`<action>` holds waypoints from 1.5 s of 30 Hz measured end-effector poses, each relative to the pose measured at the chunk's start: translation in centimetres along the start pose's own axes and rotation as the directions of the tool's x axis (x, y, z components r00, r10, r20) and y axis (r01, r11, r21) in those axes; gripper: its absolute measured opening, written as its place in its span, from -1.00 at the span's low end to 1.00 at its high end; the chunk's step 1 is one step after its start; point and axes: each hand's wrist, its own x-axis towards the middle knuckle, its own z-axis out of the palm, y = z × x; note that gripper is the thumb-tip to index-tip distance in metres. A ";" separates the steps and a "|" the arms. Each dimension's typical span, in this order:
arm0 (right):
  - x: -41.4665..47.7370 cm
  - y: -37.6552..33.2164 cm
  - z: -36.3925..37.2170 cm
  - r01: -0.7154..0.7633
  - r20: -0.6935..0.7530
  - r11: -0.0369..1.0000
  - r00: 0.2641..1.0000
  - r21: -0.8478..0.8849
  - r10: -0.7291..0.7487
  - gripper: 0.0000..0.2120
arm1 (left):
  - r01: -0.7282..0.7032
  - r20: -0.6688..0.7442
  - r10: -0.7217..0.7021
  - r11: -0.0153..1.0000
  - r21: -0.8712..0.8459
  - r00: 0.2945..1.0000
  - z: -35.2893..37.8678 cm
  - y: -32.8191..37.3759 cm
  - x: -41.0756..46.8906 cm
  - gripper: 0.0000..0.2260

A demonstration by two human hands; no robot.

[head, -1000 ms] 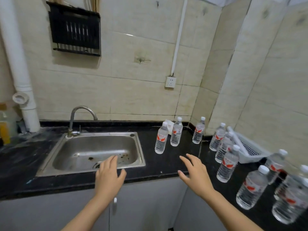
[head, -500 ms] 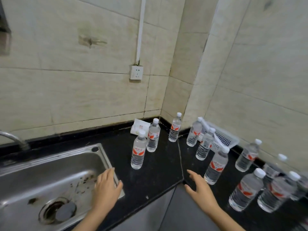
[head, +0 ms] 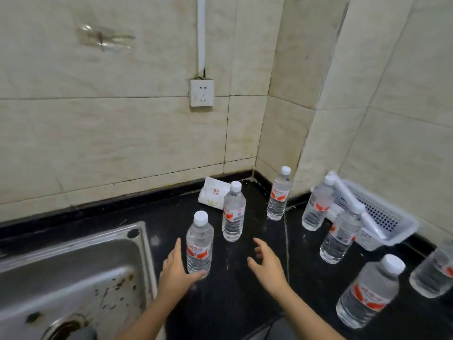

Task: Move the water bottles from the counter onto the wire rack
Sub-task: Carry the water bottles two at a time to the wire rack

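The nearest water bottle [head: 199, 244] is standing upright on the black counter [head: 228, 298] beside the steel sink [head: 73, 278], with the left hand [head: 177, 273] spread open around its base, thumb touching the bottom, not yet clasped. The right hand [head: 267, 263] is hovering open and empty just right of that bottle. Beyond both hands, a second bottle [head: 233, 212] is standing before a tissue pack [head: 212, 195]; further bottles are standing to the right near a white plastic basket [head: 382, 217].
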 end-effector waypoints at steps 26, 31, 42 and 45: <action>18.6 -2.9 7.7 -0.149 -0.347 0.921 0.895 0.359 0.280 -0.05 | 0.194 0.025 -0.197 0.922 -0.334 0.980 2.5 0.1 7.4 -0.35; 20.5 -1.3 7.1 -0.083 -0.293 0.946 0.939 0.312 0.179 -0.21 | 0.221 -0.020 -0.244 0.905 -0.363 0.969 2.6 0.8 8.5 -0.33; 17.5 1.0 4.5 -0.110 -0.205 0.951 0.963 0.287 0.173 -0.25 | 0.261 -0.020 -0.282 0.909 -0.325 0.959 3.4 2.2 10.2 -0.40; 14.8 1.7 3.3 -0.129 -0.220 0.957 0.957 0.261 0.189 -0.28 | 0.256 -0.016 -0.274 0.914 -0.315 0.961 3.4 2.1 10.3 -0.36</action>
